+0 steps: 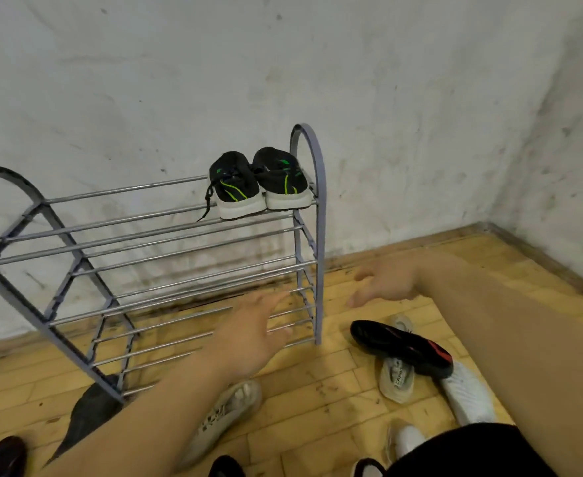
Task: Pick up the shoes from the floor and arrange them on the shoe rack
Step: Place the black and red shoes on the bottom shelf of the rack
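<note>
Head view: left hand [252, 333], right hand [384, 284], fingers spread, flank shoe rack post [320, 256].

The shoe rack [318, 235] has a dull blue-grey frame and shiny silver bars. The trainers [259, 184] on it are black with bright green stripes and white soles. On the floor [317, 407], yellow-brown wood laid in short blocks, there is a black shoe [400, 346] with a red patch, a pale grey shoe [396, 378] with dark lettering inside, a white shoe [468, 394] and a speckled beige shoe [228, 414]. The wall [386, 80] is off-white, smudged with dark marks.
</note>
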`<state>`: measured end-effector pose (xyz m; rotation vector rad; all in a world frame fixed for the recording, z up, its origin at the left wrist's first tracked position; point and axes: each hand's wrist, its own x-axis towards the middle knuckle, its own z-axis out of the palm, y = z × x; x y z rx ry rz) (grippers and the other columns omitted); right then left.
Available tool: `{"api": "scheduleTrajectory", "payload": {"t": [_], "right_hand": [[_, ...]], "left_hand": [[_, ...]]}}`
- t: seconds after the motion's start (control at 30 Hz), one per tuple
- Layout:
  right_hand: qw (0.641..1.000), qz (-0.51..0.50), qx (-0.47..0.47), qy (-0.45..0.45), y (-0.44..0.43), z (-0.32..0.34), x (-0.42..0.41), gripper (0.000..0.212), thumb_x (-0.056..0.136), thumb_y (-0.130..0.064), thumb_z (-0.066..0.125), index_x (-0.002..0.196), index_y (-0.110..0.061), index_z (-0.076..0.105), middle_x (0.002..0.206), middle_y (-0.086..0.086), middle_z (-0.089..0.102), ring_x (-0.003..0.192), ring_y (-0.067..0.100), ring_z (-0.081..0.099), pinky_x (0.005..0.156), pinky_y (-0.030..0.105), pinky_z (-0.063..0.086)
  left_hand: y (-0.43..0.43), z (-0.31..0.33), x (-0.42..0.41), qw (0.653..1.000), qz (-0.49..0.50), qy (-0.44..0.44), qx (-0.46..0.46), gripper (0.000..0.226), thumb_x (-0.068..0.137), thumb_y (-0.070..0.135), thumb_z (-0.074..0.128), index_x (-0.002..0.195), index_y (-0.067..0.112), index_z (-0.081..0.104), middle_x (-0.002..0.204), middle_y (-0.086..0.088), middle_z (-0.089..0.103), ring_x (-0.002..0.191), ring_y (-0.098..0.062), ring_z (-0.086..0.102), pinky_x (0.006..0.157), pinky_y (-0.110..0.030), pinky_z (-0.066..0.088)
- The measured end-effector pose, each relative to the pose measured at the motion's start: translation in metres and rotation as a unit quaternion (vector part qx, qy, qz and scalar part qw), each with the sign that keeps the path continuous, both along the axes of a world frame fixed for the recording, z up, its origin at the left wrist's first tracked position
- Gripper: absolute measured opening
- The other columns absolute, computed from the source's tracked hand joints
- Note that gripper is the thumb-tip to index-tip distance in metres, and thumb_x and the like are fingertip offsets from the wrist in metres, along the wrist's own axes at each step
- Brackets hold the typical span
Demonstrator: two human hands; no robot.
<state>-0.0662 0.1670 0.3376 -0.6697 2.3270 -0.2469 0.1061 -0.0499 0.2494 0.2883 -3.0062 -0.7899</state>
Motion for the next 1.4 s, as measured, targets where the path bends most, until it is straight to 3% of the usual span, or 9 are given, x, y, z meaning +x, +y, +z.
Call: {"api": "scheduleTrajectory", "payload": {"t": [0.2,0.37,0.47,0.67,0.9,1.0,1.17,1.3,1.4], "right_hand": [[1.0,-0.027,0.01,0.007,0.067,-0.058,-0.022,0.08,0.085,-0.058,0.07,0.152,-0.027,0.041,0.156,0.001,0.041,0.139,0.026,0.042,0.105,0.035,0.038],[0.987,-0.16,-0.008,-0.011,0.14,-0.166,-0.034,0.074,0.08,-0.055,0.075,0.142,-0.024,0.049,0.136,0.002,0.054,0.111,0.02,0.056,0.084,0.032,0.048],[0.965,-0.256,-0.029,-0.04,0.165,-0.224,-0.04,0.074,0.087,-0.043,0.076,0.148,-0.017,0.043,0.145,0.012,0.049,0.115,0.025,0.053,0.082,0.032,0.043],[0.866,-0.48,-0.125,-0.066,0.184,-0.315,-0.068,0.085,0.088,-0.039,0.075,0.158,-0.023,0.029,0.154,0.016,0.043,0.133,0.036,0.048,0.095,0.038,0.045],[0.757,-0.623,-0.183,-0.069,0.185,-0.377,-0.087,0.07,0.087,-0.054,0.064,0.15,-0.035,0.041,0.138,0.002,0.058,0.11,0.023,0.061,0.095,0.038,0.053],[0.761,-0.625,-0.169,-0.039,0.181,-0.387,-0.1,0.075,0.073,-0.069,0.059,0.143,-0.046,0.043,0.131,-0.002,0.063,0.105,0.023,0.065,0.091,0.042,0.058],[0.761,-0.619,-0.191,-0.036,0.151,-0.362,-0.104,0.065,0.099,-0.025,0.059,0.158,-0.02,0.033,0.144,0.009,0.053,0.122,0.028,0.058,0.102,0.034,0.049],[0.761,-0.61,-0.22,-0.017,0.137,-0.353,-0.087,0.066,0.096,-0.019,0.059,0.156,-0.025,0.033,0.136,0.01,0.057,0.106,0.027,0.063,0.085,0.037,0.057],[0.797,-0.554,-0.237,0.034,0.128,-0.322,-0.055,0.061,0.093,-0.026,0.063,0.149,-0.032,0.039,0.122,0.006,0.062,0.096,0.029,0.068,0.072,0.04,0.059]], "left_hand": [[0.047,-0.044,-0.025,0.995,-0.055,-0.088,-0.008,0.068,0.097,0.053,0.057,0.159,0.039,0.031,0.16,0.006,0.036,0.148,-0.019,0.035,0.12,-0.035,0.031],[0.081,-0.089,-0.061,0.987,-0.085,-0.137,0.024,0.072,0.096,0.052,0.06,0.16,0.039,0.029,0.162,0.009,0.03,0.148,-0.015,0.031,0.115,-0.028,0.03],[0.1,-0.116,-0.082,0.981,-0.096,-0.16,0.055,0.074,0.094,0.056,0.055,0.16,0.04,0.027,0.166,0.009,0.025,0.151,-0.015,0.027,0.119,-0.034,0.032],[0.124,-0.16,-0.114,0.971,-0.047,-0.182,0.149,0.069,0.096,0.041,0.062,0.158,0.045,0.03,0.166,0.013,0.024,0.151,-0.012,0.027,0.118,-0.035,0.033],[0.124,-0.19,-0.122,0.967,-0.022,-0.187,0.17,0.067,0.098,0.037,0.065,0.156,0.043,0.033,0.157,0.008,0.04,0.142,-0.01,0.039,0.11,-0.032,0.042],[0.118,-0.194,-0.118,0.964,-0.02,-0.187,0.189,0.065,0.098,0.035,0.064,0.156,0.043,0.034,0.158,0.007,0.041,0.139,-0.005,0.038,0.107,-0.028,0.04],[0.114,-0.193,-0.114,0.961,-0.004,-0.195,0.196,0.066,0.098,0.04,0.065,0.154,0.05,0.032,0.159,0.012,0.039,0.143,-0.01,0.04,0.109,-0.036,0.043],[0.105,-0.189,-0.108,0.962,-0.002,-0.184,0.201,0.066,0.099,0.04,0.064,0.155,0.048,0.031,0.16,0.014,0.038,0.143,-0.009,0.039,0.104,-0.03,0.041],[0.092,-0.181,-0.097,0.963,0.005,-0.18,0.202,0.069,0.098,0.045,0.064,0.157,0.047,0.029,0.161,0.012,0.035,0.143,-0.008,0.038,0.103,-0.028,0.039]]}}
